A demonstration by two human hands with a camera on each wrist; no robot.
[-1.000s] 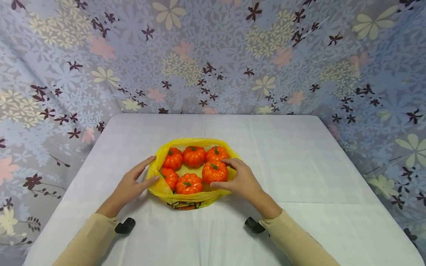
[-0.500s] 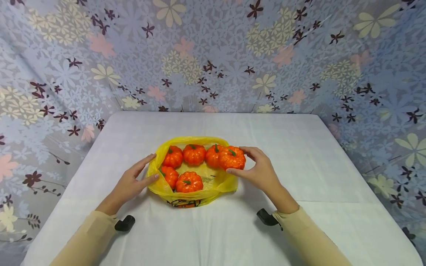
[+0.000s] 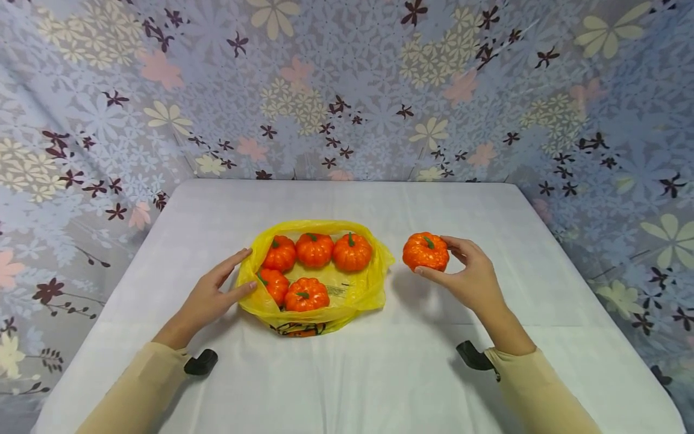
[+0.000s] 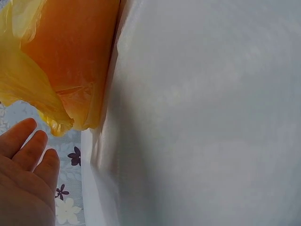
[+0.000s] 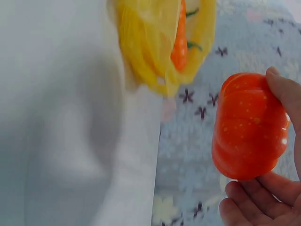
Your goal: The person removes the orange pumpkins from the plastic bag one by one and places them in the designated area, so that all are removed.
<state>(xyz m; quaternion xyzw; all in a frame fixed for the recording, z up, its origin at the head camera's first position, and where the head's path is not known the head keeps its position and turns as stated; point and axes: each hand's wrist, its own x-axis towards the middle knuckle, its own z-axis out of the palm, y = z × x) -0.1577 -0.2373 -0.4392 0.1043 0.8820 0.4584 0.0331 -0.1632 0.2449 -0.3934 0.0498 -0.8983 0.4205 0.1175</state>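
Observation:
My right hand (image 3: 470, 278) holds a small orange toy pumpkin (image 3: 426, 252) with a green stem between thumb and fingers, raised above the table to the right of a yellow plastic bag (image 3: 358, 310). In the right wrist view the pumpkin (image 5: 250, 127) shows its speckled, ribbed side, thumb on one side and fingers on the other. The bag lies with its mouth spread wide, and several more pumpkins (image 3: 315, 250) sit inside along its edges. At the bag's left rim rests my left hand (image 3: 208, 298), thumb and fingers extended and spread apart; the left wrist view shows its fingers (image 4: 47, 169) beside the bag.
A white cloth (image 3: 347, 386) covers the table. Floral fabric (image 3: 347, 90) hangs behind it and along both sides. Each wrist carries a black camera mount (image 3: 202, 362) that juts inward over the cloth.
My right hand has lifted a pumpkin out of the bag's right side and carried it rightward past the rim. The left hand has stayed at the left rim.

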